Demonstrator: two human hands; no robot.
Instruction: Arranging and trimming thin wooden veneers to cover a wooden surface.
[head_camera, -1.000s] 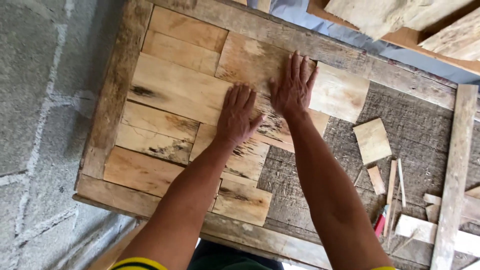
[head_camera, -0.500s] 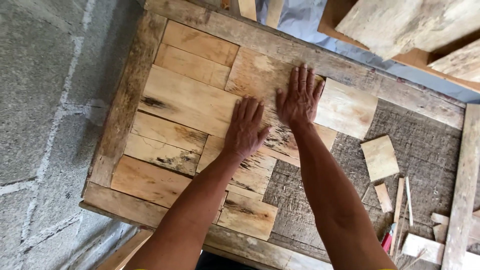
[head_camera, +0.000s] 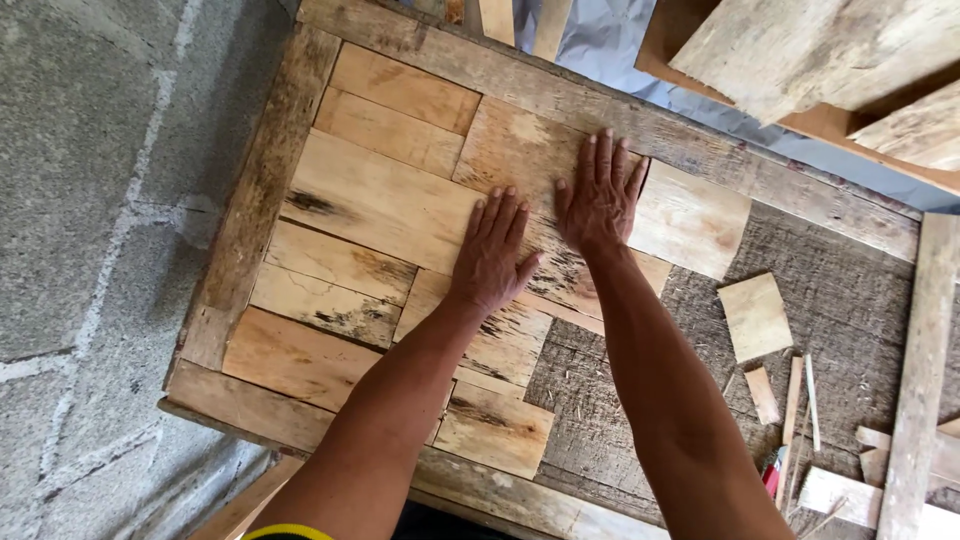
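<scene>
left half of framed panel (head_camera: 262, 215) filled with wood pieces | right half bare backing | left hand (head_camera: 490, 255) and right hand (head_camera: 598, 200) flat, fingers spread, gripping nothing, pressing diagonal plank (head_camera: 520, 170)

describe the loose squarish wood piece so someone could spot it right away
Start at the wooden frame filled with fitted planks. Go right past the right hand onto the bare grey board. The small pale squarish offcut lies there alone, wider than the thin slivers below it.
</scene>
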